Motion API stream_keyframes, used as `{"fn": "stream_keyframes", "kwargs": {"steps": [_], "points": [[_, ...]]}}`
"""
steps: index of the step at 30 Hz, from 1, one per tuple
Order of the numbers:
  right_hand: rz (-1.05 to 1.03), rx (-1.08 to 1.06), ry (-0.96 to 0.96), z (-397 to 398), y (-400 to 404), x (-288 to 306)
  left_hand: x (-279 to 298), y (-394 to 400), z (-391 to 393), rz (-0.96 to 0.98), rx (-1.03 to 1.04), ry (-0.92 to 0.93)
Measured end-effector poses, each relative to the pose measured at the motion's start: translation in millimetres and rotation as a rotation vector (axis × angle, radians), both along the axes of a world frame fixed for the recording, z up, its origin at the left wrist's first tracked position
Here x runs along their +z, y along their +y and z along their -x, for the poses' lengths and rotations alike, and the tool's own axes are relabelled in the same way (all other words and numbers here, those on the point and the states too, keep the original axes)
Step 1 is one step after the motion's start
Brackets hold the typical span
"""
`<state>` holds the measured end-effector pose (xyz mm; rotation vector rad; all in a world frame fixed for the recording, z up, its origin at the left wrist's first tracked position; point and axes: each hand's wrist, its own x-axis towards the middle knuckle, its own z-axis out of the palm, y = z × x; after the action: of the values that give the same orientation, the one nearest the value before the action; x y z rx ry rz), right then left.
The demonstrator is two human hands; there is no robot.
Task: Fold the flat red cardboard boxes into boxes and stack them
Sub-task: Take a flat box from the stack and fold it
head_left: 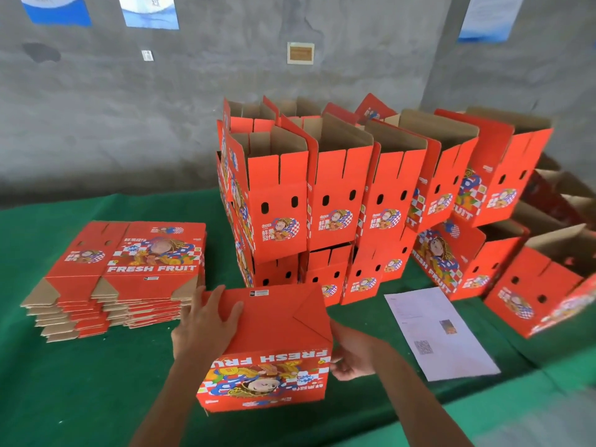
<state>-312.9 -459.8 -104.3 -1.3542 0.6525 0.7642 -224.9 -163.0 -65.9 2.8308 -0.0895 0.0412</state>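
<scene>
A red cardboard box (277, 330) stands upside down on the green table, its folded bottom flaps facing up and "FRESH FRUIT" print facing me. My left hand (206, 321) lies flat on the bottom flaps at the box's left, fingers straight, pressing down. My right hand (351, 356) holds the box's right side with curled fingers. A pile of flat red boxes (129, 269) lies at the left. Folded open-topped boxes (338, 195) stand stacked in two tiers behind.
A white printed sheet (438, 333) lies on the green tablecloth (80, 382) right of the box. More folded boxes (535, 295) lean at the far right. A grey concrete wall (129, 108) rises behind the table.
</scene>
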Motion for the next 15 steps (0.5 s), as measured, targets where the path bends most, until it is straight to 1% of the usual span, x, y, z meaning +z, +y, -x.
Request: {"fn": "stream_keyframes", "kwargs": {"steps": [3, 6, 9, 11, 15], "points": [[-0.086, -0.042, -0.019, 6.8, -4.8, -12.9, -1.8, 2.4, -0.1, 0.028, -0.008, 0.002], [-0.085, 0.002, -0.019, 8.4, -8.1, -16.5, -1.6, 2.9, -0.7, 0.061, -0.02, 0.011], [-0.05, -0.009, -0.084, 8.9, -10.9, -1.5, -1.4, 2.6, -4.4, 0.147, -0.006, -0.009], [0.01, -0.034, -0.149, 12.3, -18.5, 20.0, 0.3, -3.0, -6.8, 0.251, -0.002, -0.02], [0.269, -0.084, -0.322, 28.1, -33.2, 82.5, -5.8, -29.3, -8.4, 0.505, -0.028, 0.006]]}}
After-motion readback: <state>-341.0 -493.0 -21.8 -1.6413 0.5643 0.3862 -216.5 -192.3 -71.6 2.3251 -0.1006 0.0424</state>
